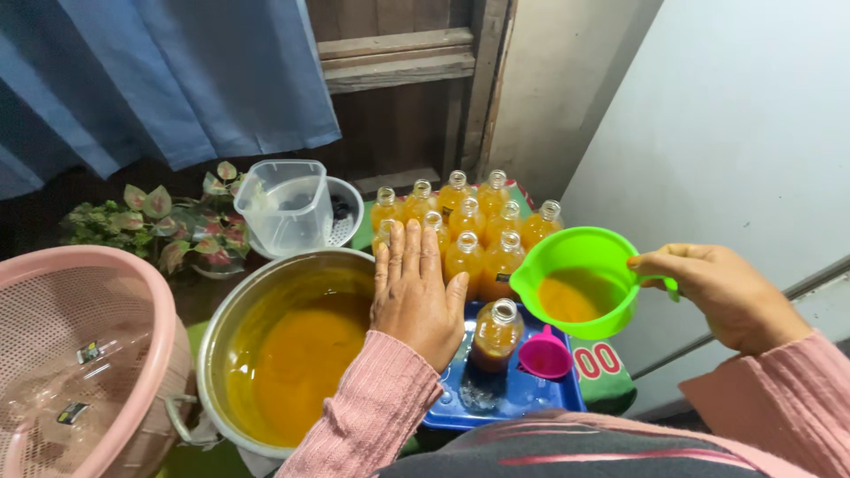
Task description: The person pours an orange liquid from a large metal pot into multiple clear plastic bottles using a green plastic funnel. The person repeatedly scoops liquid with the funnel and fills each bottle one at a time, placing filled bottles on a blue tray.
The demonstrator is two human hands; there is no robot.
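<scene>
- So, right of centre in the frame, the right hand pinches the handle of a bright green plastic jug with a spout. It's held level, which keeps the orange liquid in the bottom from spilling, and the spout points left toward the bottles.
- Left hand is flat and open, fingers together, holding nothing. It hovers over or rests on the edge of the bottle group, maybe steadying them; can't tell if it actually touches.
- Just below the jug, a small clear bottle of orange liquid with no cap stands on a blue plastic tray, with a pink plastic funnel lying right beside it, handy for the neck.
- Behind those, upper centre, a cluster of filled orange bottles is packed tight together, all uncapped.
- Lower left of centre sits a big steel pot of orange liquid, close enough to scoop from.
- Far left is a pink mesh basket; behind the pot, a clear plastic measuring jug rests in a white strainer bowl, next to some leafy plants.
</scene>
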